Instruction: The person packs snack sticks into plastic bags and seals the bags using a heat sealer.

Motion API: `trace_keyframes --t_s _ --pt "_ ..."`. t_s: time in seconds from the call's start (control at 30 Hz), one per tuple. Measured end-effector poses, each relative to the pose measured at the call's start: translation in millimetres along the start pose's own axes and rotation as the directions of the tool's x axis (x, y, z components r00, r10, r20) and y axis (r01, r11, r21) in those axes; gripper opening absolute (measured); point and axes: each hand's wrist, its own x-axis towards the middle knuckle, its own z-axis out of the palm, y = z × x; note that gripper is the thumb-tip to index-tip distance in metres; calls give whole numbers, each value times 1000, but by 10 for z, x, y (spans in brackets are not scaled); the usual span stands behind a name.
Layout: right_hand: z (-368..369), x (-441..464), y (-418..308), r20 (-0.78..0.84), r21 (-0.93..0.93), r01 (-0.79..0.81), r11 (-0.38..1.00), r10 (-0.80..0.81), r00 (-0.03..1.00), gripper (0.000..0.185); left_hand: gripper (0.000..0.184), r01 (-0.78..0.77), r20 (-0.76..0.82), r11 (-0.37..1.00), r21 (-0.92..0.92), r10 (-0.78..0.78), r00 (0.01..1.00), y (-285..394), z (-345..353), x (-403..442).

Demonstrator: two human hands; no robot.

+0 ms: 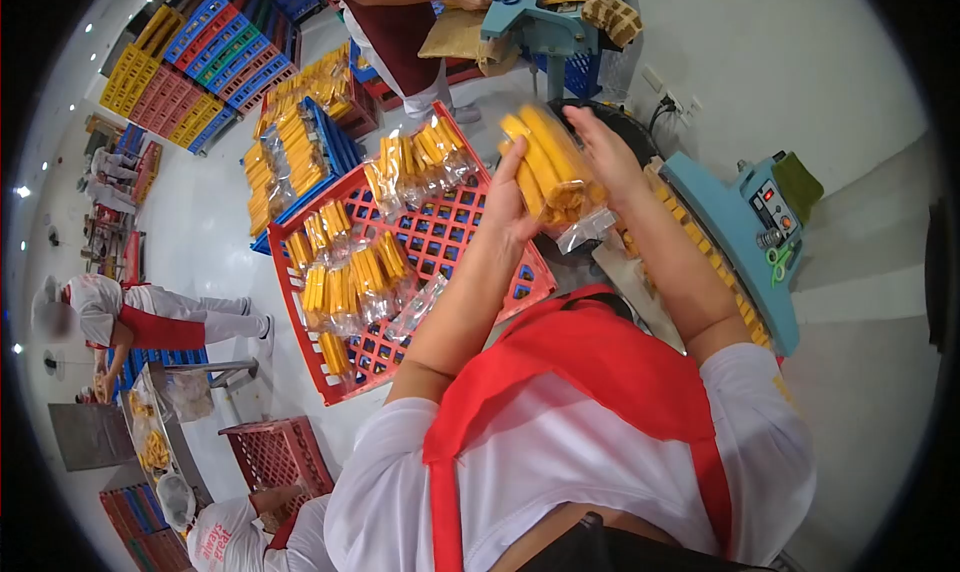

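Note:
Between my two hands is a clear plastic bag of yellow sticks point(548, 162), tilted in front of my chest. My left hand point(512, 204) grips its left side, thumb across the front and the other fingers hidden behind. On the other side, my right hand point(608, 154) is open, fingers stretched out along the bag's edge. Just left of my left forearm, a red plastic crate point(440, 234) carries several similar bags of yellow sticks point(380, 264).
To my right stands a teal machine point(735, 242) with a control panel and green-handled scissors point(778, 262). Another teal machine point(540, 34) is ahead, beside a co-worker in a dark red apron point(400, 42). Blue crates point(325, 152) with more bags lie beyond the red one.

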Motion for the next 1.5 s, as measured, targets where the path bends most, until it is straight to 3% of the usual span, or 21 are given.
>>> trace_keyframes --t_s 0.03,0.1,0.13,0.17,0.23,0.3,0.37,0.4,0.47,0.5,0.57,0.6,0.7,1.0,1.1,1.17,1.3,1.33,1.37,1.43,1.5 --pt "-10 -28 57 -189 100 97 990 -77 979 56 40 -184 32 977 105 181 983 49 26 -19" --pt "-80 -169 297 -202 145 -5 989 34 979 59 46 -181 134 983 18 177 975 185 11 -56" --pt "-91 -315 443 199 479 -253 840 177 964 61 49 -234 262 972 24 220 940 224 8 -77" --pt "-87 -401 509 590 617 -559 554 145 794 62 53 -286 386 958 22 256 887 268 -7 -89" --pt "159 -438 360 606 640 -563 523 108 788 62 59 -210 441 975 65 161 883 357 -125 -53" --pt "233 -400 320 617 667 -570 480 72 784 61 62 -379 408 846 374 217 887 383 -87 -82" --pt "211 -236 311 621 576 -478 664 25 783 59 70 -353 403 855 380 191 895 445 -15 -144" --pt "261 -270 246 624 574 -471 669 14 781 59 72 -470 417 753 460 284 863 471 62 -163" --pt "387 -377 73 297 509 -252 823 107 949 56 69 -635 493 515 576 400 772 544 55 -106" --pt "403 -349 80 303 505 -253 825 105 947 56 64 -687 541 394 611 425 725 580 -10 -53" --pt "429 -327 189 235 491 -62 869 -64 970 53 62 -495 183 720 486 470 863 508 282 -301" --pt "428 -329 236 242 491 -75 868 -53 969 53 62 -489 173 639 593 493 853 503 309 -289" --pt "425 -337 270 205 430 -8 903 -89 975 54 63 -471 43 702 535 534 844 487 299 -369" --pt "505 -380 199 189 348 116 930 -191 963 50 63 -530 201 785 322 490 848 516 105 -314" --pt "495 -396 173 180 618 -24 786 -111 977 49 58 -513 340 849 126 449 826 634 71 -303" --pt "512 -449 70 437 599 -303 742 15 899 54 53 -483 361 872 78 427 829 673 16 -290" --pt "505 -473 157 484 568 -364 738 58 873 49 55 -482 271 875 53 452 850 616 35 -249" --pt "531 -419 183 329 531 -194 824 10 944 46 58 -513 227 857 42 492 840 594 74 -254" --pt "546 -387 197 173 459 -22 888 -65 983 44 58 -515 228 856 43 493 840 539 100 -269" --pt "557 -399 216 148 380 88 921 -154 977 41 67 -646 186 607 463 646 740 427 136 -317" --pt "514 -389 263 138 294 192 936 -241 961 39 54 -610 178 542 578 646 742 469 160 -358"
